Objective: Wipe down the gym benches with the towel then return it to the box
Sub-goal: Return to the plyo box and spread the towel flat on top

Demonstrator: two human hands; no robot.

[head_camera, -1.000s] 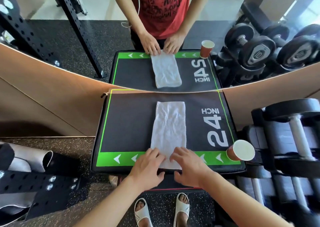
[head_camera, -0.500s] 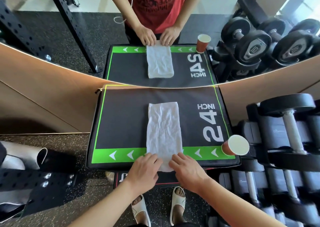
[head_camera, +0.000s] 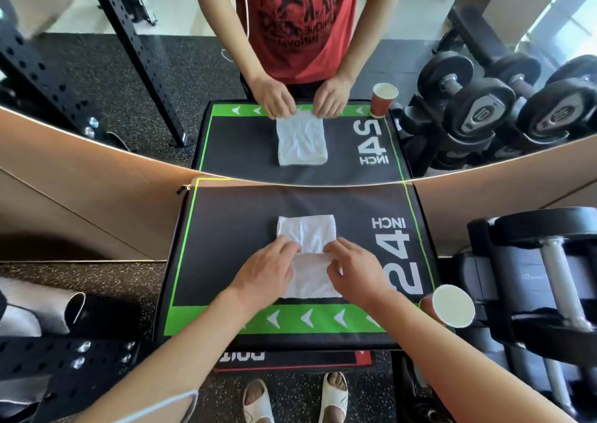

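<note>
The towel (head_camera: 307, 254) lies on the middle of the box (head_camera: 226, 229). Both hands rest on the towel's near half, left hand (head_camera: 268, 274) left, right hand (head_camera: 352, 271) right. A cup (head_camera: 449, 306) stands at the box's near right corner; dumbbells (head_camera: 549, 277) lie right of the box.

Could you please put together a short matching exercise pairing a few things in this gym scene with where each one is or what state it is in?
Things:
1. white towel
2. paper cup
3. left hand
4. dumbbell

Places or states:
A. on the rack to the right of the padded box
B. on the box's near right corner
C. partly folded, in the middle of the box's black top
D. holding the towel's left edge, opposite the right hand

Pairs: 1-C, 2-B, 3-D, 4-A
</note>
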